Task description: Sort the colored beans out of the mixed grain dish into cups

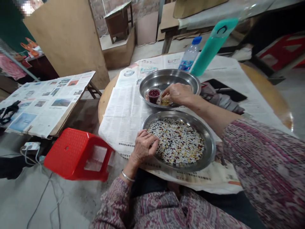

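Note:
A round metal tray [211,156] holds a spread mix of white, dark, red and yellow grains and beans. My left hand [144,146] lies at its left rim, fingers curled over the edge and thumb bent inward. Behind it, a metal basin [171,74] contains a small cup of dark red beans [154,93] and a small clear container with yellow bits [165,101]. My right hand [178,93] reaches into this basin with its fingers drawn together at the yellow container. Whatever is between those fingertips is too small to make out.
Newspaper [124,111] covers the round table. A water bottle [190,54], a teal bottle-shaped object [214,44] and a grey cloth [216,97] are beyond the basin. To the left are a red stool [71,152] and a newspaper-covered bench [52,95]; cables lie on the floor.

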Tool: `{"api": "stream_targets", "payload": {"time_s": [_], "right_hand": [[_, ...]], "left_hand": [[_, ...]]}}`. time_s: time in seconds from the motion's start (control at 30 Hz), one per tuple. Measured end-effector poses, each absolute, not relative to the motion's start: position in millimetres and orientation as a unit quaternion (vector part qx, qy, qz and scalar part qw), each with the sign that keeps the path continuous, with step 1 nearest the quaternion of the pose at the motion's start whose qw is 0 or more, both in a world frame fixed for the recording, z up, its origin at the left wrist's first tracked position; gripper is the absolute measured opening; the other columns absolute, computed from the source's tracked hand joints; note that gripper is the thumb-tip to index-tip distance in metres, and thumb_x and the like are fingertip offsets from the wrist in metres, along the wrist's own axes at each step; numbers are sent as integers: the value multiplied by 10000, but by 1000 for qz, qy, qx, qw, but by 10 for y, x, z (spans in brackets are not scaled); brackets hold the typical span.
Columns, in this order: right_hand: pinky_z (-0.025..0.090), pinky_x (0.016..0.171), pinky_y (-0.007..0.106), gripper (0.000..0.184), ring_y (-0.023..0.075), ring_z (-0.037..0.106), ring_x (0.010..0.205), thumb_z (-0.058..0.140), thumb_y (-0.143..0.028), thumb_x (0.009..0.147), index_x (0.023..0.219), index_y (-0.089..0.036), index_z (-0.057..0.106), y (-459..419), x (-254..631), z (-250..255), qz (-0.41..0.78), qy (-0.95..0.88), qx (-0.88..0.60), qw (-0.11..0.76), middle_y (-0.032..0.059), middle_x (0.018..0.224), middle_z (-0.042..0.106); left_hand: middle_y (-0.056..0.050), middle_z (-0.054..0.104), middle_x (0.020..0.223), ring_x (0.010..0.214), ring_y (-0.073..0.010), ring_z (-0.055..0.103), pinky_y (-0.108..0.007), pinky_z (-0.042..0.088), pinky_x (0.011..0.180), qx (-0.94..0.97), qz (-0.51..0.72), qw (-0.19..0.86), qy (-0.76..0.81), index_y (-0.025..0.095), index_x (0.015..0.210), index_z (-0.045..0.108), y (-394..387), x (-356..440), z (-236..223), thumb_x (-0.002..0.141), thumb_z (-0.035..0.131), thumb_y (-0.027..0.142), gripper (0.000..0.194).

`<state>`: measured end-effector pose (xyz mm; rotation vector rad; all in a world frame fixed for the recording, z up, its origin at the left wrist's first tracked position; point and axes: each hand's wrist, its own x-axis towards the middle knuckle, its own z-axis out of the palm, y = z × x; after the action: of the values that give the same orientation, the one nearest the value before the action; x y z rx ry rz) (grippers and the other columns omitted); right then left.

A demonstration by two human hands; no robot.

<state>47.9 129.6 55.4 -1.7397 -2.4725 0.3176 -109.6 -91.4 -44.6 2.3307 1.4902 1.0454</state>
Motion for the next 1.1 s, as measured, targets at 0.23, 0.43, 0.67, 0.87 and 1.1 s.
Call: {"api": "stream_targets", "payload": {"time_s": [0.23,0.43,0.67,0.87,1.1], "right_hand": [[481,908,407,306,339,674,1144,609,-217,901,1076,-27,772,1222,441,574,102,-814,-569,55,198,1119,758],[434,900,414,364,325,647,1182,533,-269,939,1066,-10,756,1198,438,523,118,-804,-576,83,204,1142,746],[429,813,349,358,243,678,1003,519,-297,938,1074,-75,765,1021,620,510,113,-802,-553,198,169,1078,768],[437,680,327,209,193,648,735,588,-324,888,889,-187,745,216,1033,205,196,-877,-401,175,82,851,760],[478,710,290,208,174,651,780,505,-241,963,878,-227,694,-478,1033,-277,200,-945,-212,146,54,838,714]], "left_hand": [[6,777,846,865,-170,697,-425,432,1122,787,340,88,507,230,850,681,-917,-1093,-466,962,529,207,191],[1,784,861,864,-175,693,-430,432,1119,788,338,89,506,224,850,683,-913,-1089,-463,969,532,215,193],[3,782,854,862,-176,692,-424,427,1117,792,344,80,499,217,850,683,-910,-1089,-474,975,533,222,195],[-19,770,897,903,-186,693,-432,444,1105,788,348,82,501,215,918,678,-904,-1084,-492,965,534,205,152],[-51,742,1023,1047,-200,683,-419,470,1079,771,385,74,501,208,1023,643,-910,-1080,-499,971,519,191,136]]}}
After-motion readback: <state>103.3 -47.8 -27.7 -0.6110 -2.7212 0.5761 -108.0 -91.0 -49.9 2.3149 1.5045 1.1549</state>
